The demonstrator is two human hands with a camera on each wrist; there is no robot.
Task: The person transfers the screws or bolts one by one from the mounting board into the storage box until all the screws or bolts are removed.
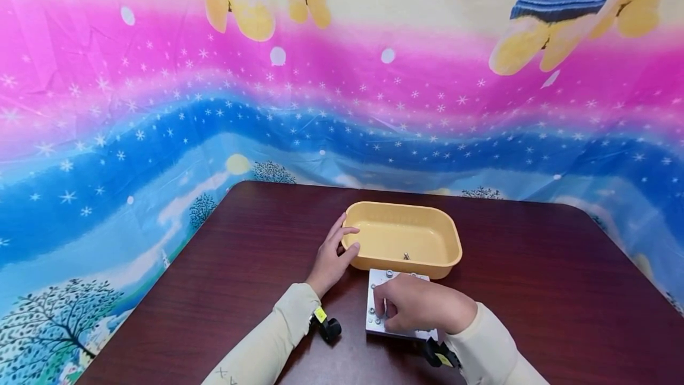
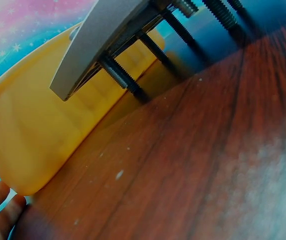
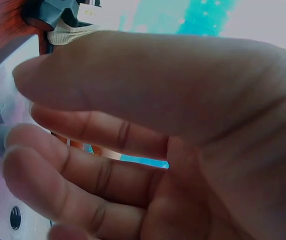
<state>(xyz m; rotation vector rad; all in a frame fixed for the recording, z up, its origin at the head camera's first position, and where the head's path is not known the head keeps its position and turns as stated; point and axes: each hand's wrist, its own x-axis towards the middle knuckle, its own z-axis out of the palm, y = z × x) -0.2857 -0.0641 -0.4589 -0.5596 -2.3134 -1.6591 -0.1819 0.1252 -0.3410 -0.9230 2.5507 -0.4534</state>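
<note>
At the left end of a yellow plastic bin (image 1: 402,236), my left hand (image 1: 332,259) grips the rim, with some fingertips hidden behind the wall. My right hand (image 1: 424,303) is over a silver metal plate (image 1: 374,328) with bolts in it, right in front of the bin. Its index finger and thumb point down at the plate's left part, near a bolt (image 1: 377,321). In the right wrist view, fingertips (image 3: 25,165) are right at the plate, close to small bolt heads; I cannot tell whether they pinch one. Threaded bolt shanks (image 2: 117,72) stick out under the plate in the left wrist view.
A few small metal screws (image 1: 406,256) lie in the bin near its front wall. The dark red-brown wooden table (image 1: 256,242) extends to both sides. Behind it hangs a printed cloth (image 1: 342,106). A black wrist camera (image 1: 330,329) sits at my left cuff, low over the table.
</note>
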